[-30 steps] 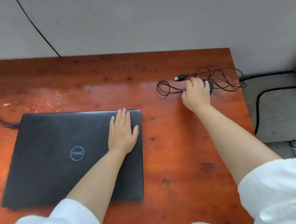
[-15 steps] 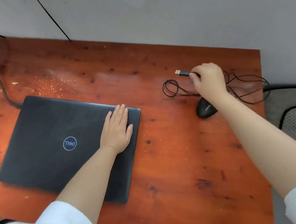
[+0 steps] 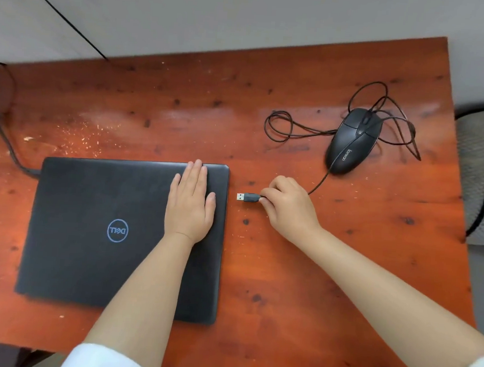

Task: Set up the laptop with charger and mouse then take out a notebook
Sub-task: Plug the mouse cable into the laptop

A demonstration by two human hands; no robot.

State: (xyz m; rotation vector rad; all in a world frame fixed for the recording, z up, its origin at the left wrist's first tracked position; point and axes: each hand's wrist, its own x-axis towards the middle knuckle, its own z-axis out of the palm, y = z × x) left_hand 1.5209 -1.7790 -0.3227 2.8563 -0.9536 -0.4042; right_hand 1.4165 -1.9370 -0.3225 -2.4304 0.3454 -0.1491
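A closed black laptop lies on the red-brown wooden table. My left hand rests flat on the lid near its far right corner. My right hand pinches the USB plug of the mouse cable, with the metal end pointing at the laptop's right edge, a short gap away. The black wired mouse sits at the far right, its cable looped around it. A black charger cable runs into the laptop's far left corner. No notebook is in view.
A grey wall stands behind the table with a thin black wire across it. A grey mesh chair sits beyond the table's right edge. White sleeves show at the bottom.
My right hand has carried the USB plug from beside the mouse at the far right down toward the laptop's right edge. The mouse is now uncovered. My left hand stays on the lid.
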